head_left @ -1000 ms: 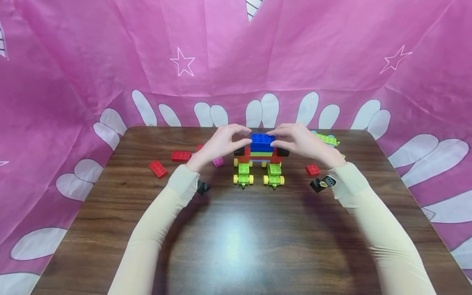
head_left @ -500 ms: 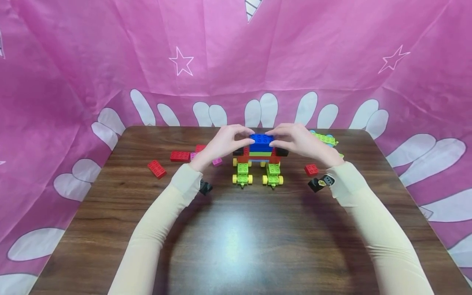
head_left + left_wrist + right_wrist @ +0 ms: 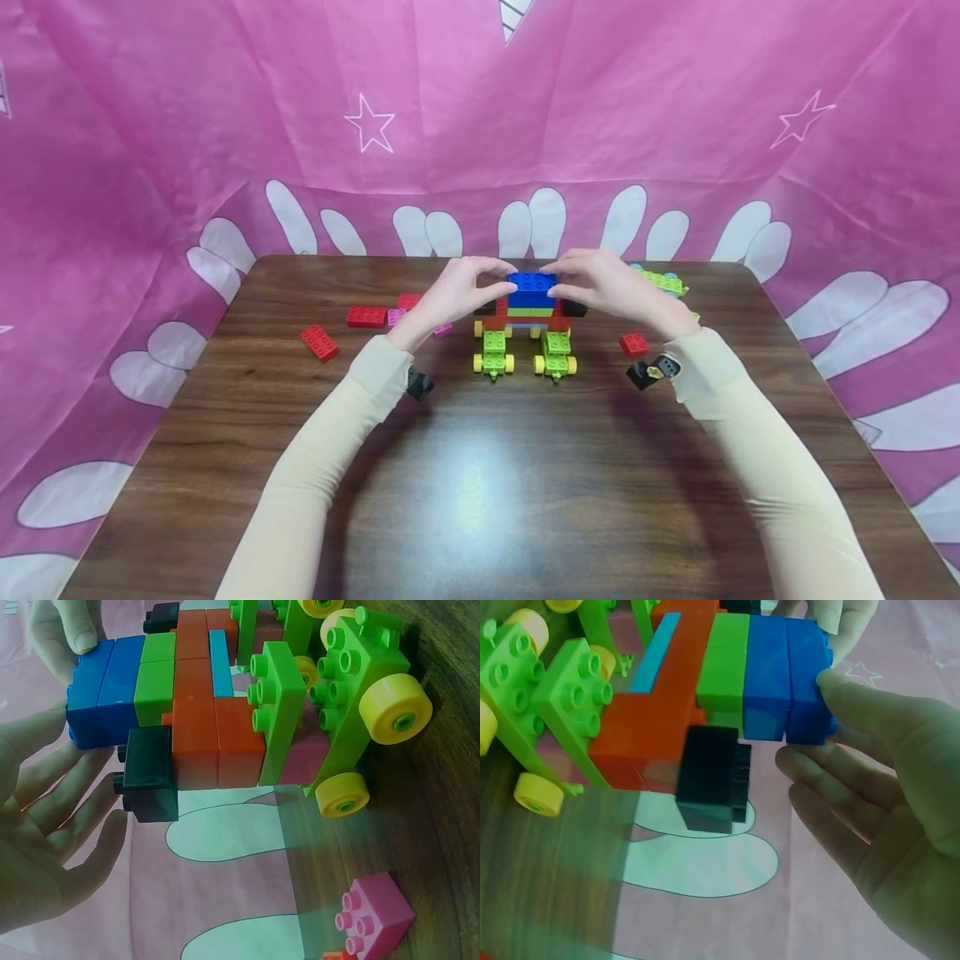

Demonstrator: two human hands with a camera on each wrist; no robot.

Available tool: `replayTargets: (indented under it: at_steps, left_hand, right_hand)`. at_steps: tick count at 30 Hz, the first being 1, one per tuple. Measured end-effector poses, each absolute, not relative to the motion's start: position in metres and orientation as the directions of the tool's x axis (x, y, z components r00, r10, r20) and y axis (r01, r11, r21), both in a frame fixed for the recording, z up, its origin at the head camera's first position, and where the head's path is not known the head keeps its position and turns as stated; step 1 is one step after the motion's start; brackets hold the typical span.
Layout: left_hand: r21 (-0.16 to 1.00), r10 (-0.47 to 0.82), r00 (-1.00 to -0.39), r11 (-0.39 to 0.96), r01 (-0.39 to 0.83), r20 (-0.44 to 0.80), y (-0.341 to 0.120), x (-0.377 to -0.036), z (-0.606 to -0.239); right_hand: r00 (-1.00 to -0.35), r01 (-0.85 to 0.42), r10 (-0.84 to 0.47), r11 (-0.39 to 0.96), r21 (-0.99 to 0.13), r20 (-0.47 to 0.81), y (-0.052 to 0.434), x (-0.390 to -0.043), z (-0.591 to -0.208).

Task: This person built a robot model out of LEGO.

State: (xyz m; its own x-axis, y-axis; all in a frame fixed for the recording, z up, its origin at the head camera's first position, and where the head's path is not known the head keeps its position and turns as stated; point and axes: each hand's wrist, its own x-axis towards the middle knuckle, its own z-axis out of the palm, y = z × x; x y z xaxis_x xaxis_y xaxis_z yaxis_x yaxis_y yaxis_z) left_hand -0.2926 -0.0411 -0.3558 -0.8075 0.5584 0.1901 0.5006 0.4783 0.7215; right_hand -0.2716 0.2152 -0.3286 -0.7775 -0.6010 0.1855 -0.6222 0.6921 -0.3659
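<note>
Blue bricks (image 3: pixel 532 290) atop the model, pinched by left hand (image 3: pixel 452 293) and right hand (image 3: pixel 609 288).

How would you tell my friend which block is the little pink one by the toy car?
Find the brick car in the middle of the brown table, between the two hands. Just left of it, beside the left hand, a small pink block lies on the wood. The loose blocks farther left are red; this one is pink.

Loose on the table (image 3: pixel 225 392) — three red bricks (image 3: pixel 320 342), two pink bricks (image 3: pixel 442 330) — plus one brick vehicle (image 3: pixel 528 321).
</note>
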Motion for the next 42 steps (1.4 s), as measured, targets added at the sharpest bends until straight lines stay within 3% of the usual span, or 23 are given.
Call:
replayTargets:
  at_steps: [18,27,42]
  left_hand:
    - [0.714,0.581,-0.798,0.49,0.501,0.161,-0.042,-0.293,-0.352]
    - [0.682,0.573,-0.798,0.508,0.525,0.187,-0.041,-0.292,-0.355]
    - [0.68,0.591,-0.787,0.506,0.532,0.176,-0.041,-0.293,-0.353]
  right_hand:
    - [-0.801,-0.592,-0.55,0.672,-0.446,0.235,0.218,-0.272,-0.341]
    - [-0.79,-0.606,-0.579,0.69,-0.396,0.2,0.217,-0.273,-0.334]
    - [-0.85,-0.516,-0.493,0.704,-0.488,0.186,0.218,-0.271,-0.34]
